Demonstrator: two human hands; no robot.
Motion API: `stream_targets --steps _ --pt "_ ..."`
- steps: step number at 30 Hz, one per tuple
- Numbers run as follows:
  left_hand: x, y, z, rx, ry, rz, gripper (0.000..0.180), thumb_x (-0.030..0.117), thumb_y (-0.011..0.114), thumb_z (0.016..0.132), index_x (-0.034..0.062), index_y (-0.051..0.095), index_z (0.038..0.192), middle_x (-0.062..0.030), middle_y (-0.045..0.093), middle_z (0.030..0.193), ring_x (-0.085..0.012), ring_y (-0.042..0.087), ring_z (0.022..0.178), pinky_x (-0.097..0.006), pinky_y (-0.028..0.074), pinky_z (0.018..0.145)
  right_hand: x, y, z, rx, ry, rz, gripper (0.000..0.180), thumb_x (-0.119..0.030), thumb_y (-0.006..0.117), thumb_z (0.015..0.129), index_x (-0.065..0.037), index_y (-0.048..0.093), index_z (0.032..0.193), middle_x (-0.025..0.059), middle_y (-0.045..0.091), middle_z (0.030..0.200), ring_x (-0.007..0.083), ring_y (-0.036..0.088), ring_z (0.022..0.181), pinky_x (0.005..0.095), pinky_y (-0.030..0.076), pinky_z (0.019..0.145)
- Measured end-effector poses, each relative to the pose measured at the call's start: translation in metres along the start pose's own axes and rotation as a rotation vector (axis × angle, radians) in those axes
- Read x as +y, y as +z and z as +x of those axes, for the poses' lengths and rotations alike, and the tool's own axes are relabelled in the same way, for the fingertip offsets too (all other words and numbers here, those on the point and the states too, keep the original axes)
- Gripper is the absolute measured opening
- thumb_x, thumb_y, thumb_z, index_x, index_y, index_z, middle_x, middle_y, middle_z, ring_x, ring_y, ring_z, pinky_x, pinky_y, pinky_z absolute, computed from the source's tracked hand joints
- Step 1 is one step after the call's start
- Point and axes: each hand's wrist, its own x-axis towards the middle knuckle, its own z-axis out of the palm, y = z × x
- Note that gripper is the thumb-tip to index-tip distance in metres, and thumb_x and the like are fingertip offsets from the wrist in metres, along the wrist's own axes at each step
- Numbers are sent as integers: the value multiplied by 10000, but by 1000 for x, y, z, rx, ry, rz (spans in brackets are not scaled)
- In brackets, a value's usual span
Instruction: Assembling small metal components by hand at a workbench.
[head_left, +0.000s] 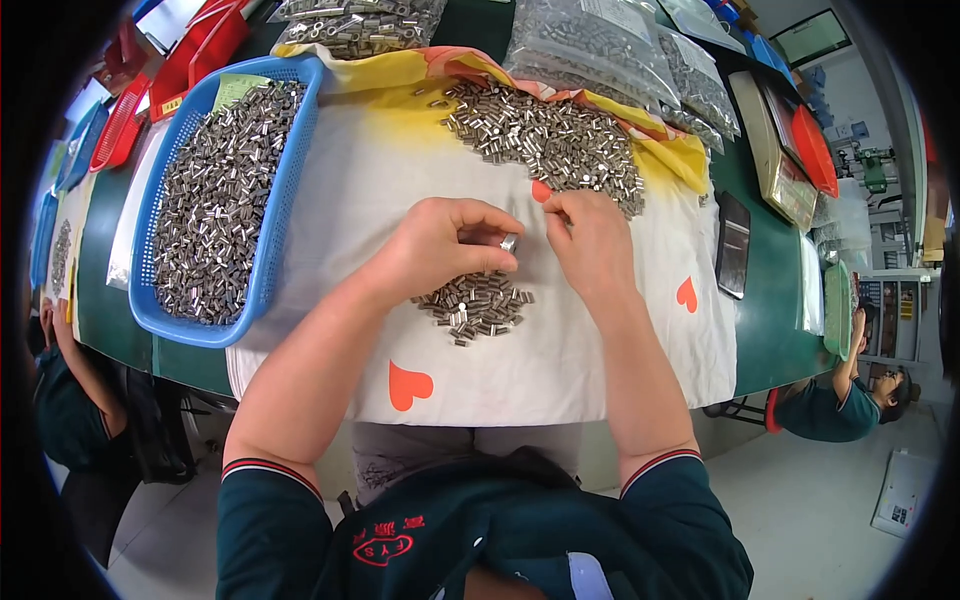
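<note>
Between the thumb and fingers of my left hand (440, 240) is a small shiny metal sleeve (509, 243), its end showing at the fingertips. Just to the right, my right hand (592, 240) is closed, with thumb and fingers drawn together; whatever they may hold is too small or hidden to make out. Below my left hand lies a small pile of short metal sleeves (478, 308) on the white cloth (340, 220). A larger pile of similar sleeves (545, 135) spreads beyond my hands, its near edge reaching my right hand's knuckles.
At the left stands a blue basket (268, 240) full of metal sleeves. Clear bags of metal parts (595, 50) line the back, beside a folded yellow cloth edge (680, 160). A dark phone (733, 245) lies at the right. Other people sit at both sides.
</note>
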Motion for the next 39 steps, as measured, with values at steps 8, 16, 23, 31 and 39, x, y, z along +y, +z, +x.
stream_targets --steps 8,16,23,31,39 --pt "-5 -4 3 16 -7 -204 295 -39 635 728 -50 561 1014 -32 578 814 -95 575 747 -231 513 684 -24 -16 -7 -268 224 760 72 -6 596 723 -12 600 795 -12 589 757 65 503 688 201 406 622" --pt "-10 -2 5 57 -14 -215 299 39 688 708 -35 598 983 -36 609 836 -64 555 751 -193 475 679 -31 -13 -11 -164 105 562 69 -2 602 706 -9 599 775 25 597 726 95 544 660 222 426 596" --pt "-7 -3 3 72 13 -201 295 38 693 699 -22 608 975 -29 614 827 -71 561 750 -206 478 683 -25 -19 -9 -197 107 581 98 -19 628 706 -10 603 800 48 608 757 105 562 686 232 442 622" --pt "-1 -2 -2 -52 48 128 300 8 713 673 -1 618 958 -7 612 785 -50 546 699 -196 458 633 1 -18 0 -55 206 522 105 -75 616 720 -24 603 811 69 599 740 168 573 663 278 455 603" --pt "1 -4 -4 -63 39 161 304 113 732 674 28 631 948 -23 630 813 -63 552 715 -217 461 675 10 2 6 -19 89 -76 38 -79 616 686 -50 598 703 91 574 716 262 536 720 371 416 702"
